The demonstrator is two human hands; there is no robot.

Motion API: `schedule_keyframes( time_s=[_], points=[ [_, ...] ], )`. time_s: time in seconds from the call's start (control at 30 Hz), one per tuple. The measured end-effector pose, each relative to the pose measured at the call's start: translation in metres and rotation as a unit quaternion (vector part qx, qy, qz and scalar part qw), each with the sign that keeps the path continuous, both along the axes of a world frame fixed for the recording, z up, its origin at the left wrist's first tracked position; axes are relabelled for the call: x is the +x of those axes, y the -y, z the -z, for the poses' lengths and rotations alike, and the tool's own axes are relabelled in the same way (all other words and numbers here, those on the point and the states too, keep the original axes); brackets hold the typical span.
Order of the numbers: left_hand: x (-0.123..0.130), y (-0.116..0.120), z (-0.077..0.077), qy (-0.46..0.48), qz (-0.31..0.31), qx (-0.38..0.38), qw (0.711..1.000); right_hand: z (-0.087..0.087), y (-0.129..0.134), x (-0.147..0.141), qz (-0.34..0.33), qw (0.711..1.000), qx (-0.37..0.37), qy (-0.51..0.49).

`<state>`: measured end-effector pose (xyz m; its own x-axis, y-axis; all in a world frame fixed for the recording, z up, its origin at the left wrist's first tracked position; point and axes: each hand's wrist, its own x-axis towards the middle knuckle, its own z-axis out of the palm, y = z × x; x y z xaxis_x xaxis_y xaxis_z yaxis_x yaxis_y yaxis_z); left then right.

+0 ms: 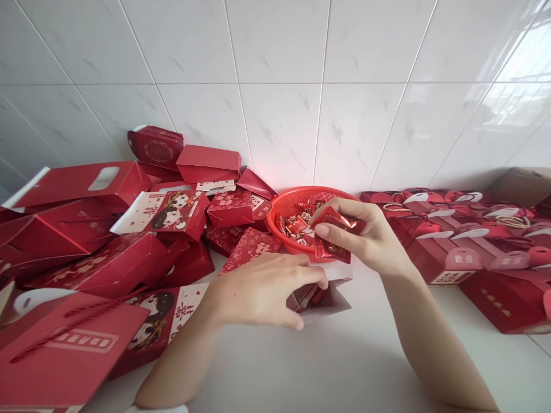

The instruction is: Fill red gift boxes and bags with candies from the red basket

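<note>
Just in front of the basket, my right hand (364,229) pinches several red foil-wrapped candies (333,229) between thumb and fingers. My left hand (262,289) curves around the open top of a small paper candy box (338,301), thumb on the near side and fingers on the far side. Red wrapped pieces (312,298) show inside the box, partly covered by that hand. A red plastic basket (279,201) behind my hands contains more wrapped candies (297,223).
A heap of red gift boxes (103,258) fills the left side, some with printed figures. On the right stand rows of closed red boxes (447,258) with handles. A cardboard box (523,186) sits behind them. White tiled wall (279,126) backs the white tabletop (327,367).
</note>
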<state>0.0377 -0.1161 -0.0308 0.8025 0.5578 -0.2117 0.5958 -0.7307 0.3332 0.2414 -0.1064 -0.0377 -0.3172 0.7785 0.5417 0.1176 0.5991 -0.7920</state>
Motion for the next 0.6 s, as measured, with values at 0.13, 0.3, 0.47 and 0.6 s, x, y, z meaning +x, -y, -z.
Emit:
schedule_keyframes(
  time_s=[0.13,0.3,0.47,0.6],
  points=[
    [-0.002,-0.009,0.0,0.016,0.007,-0.011,1.0,0.0,0.0,0.0,-0.003,1.0,-0.009,-0.004],
    [-0.01,-0.039,0.004,0.079,-0.017,-0.063,0.995,0.004,-0.006,-0.003,0.002,0.998,-0.053,-0.039],
    [-0.016,-0.068,0.012,0.132,-0.031,-0.112,0.984,0.013,-0.023,-0.003,0.025,0.991,-0.105,-0.077],
    [-0.016,-0.071,0.014,0.141,-0.023,-0.127,0.982,0.022,-0.039,0.002,0.072,0.986,-0.128,-0.073]
  ],
)
